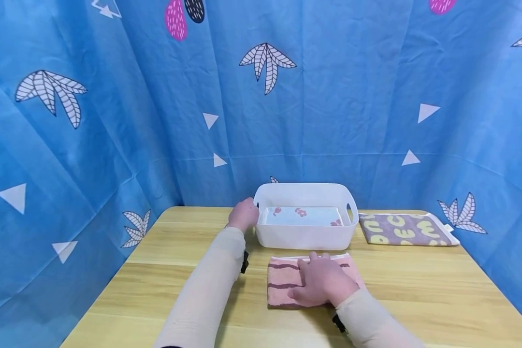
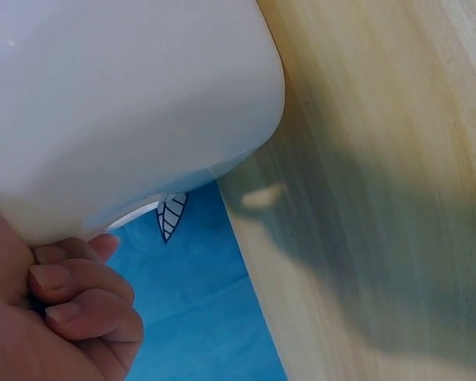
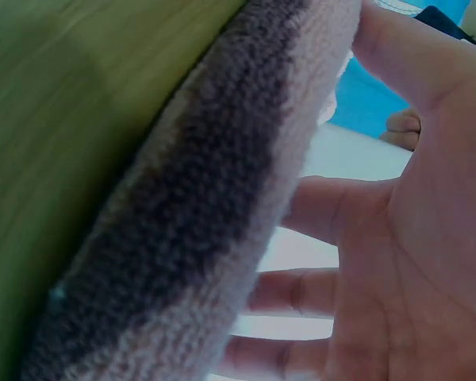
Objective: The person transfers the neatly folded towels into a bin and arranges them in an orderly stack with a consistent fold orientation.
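A white plastic basket (image 1: 306, 238) with handle cutouts stands at the back of the table, and a flat white piece with pink flower prints (image 1: 302, 216) lies inside it. My left hand (image 1: 243, 215) grips the basket's left end; in the left wrist view its curled fingers (image 2: 91, 298) are at the rim by the cutout. In front of the basket lies a folded pink towel (image 1: 282, 279) with dark wavy stripes. My right hand (image 1: 324, 280) rests on this towel with fingers spread. Close up, the right wrist view shows the towel's thick edge (image 3: 198, 182) against straight fingers.
To the right of the basket is a folded purple towel (image 1: 404, 229) with yellow letters and a white tag. The wooden table (image 1: 156, 285) extends around these things. A blue patterned curtain (image 1: 352, 96) hangs close behind the table and along both sides.
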The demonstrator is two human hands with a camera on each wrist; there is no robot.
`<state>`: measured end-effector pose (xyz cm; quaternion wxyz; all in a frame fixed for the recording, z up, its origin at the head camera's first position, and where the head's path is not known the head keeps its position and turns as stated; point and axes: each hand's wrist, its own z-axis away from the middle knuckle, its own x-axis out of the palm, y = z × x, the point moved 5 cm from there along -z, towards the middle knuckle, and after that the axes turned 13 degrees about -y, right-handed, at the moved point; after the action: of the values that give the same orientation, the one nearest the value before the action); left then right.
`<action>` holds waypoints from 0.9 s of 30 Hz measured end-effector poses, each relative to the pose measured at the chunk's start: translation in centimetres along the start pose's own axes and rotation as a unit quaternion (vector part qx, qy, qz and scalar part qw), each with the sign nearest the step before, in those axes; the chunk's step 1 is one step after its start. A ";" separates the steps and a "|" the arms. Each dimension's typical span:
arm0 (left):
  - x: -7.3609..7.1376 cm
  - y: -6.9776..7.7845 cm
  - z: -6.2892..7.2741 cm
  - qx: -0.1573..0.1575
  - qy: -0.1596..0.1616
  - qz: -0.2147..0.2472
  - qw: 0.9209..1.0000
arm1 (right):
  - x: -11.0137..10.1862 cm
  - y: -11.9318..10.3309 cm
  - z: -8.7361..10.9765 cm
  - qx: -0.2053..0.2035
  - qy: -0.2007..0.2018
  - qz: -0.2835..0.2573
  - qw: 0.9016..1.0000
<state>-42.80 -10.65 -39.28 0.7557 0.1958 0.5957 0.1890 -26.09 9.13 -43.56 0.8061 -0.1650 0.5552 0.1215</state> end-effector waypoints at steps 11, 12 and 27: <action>0.0 0.1 0.1 -0.004 -0.005 0.000 1.000 | -0.4 1.0 -0.4 0.016 -0.005 -0.030 0.999; 0.0 0.2 0.1 -0.004 -0.005 -0.001 1.000 | -0.5 1.1 -0.5 0.019 -0.004 -0.033 0.999; -0.7 0.1 0.7 0.004 0.015 -0.010 1.000 | -3.0 4.7 0.5 -0.123 0.054 -0.153 0.979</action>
<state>-42.31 -10.99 -38.55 0.7478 0.1897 0.6098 0.1816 -28.51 13.65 -41.23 0.7574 -0.3520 0.5472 0.0546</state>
